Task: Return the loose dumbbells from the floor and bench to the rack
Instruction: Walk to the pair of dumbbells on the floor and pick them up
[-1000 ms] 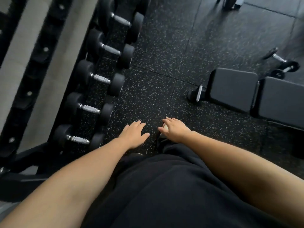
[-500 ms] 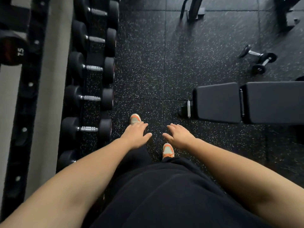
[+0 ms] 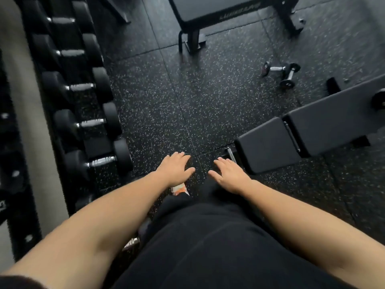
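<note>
Below the camera, the left hand point(image 3: 175, 168) and right hand point(image 3: 230, 176) hung side by side, palms down, fingers loosely spread, holding and touching nothing. Under the left hand showed one orange-and-white shoe point(image 3: 179, 189). Left of the left hand, five racked dumbbells point(image 3: 98, 161) lay in a row on the rack point(image 3: 62, 97). Just right of the right hand stood a padded bench point(image 3: 302, 134); well beyond it two small loose dumbbells point(image 3: 281, 73) lay touching on the floor point(image 3: 166, 101). Farther ahead, a second bench point(image 3: 225, 11) carried blurred, unreadable lettering.
</note>
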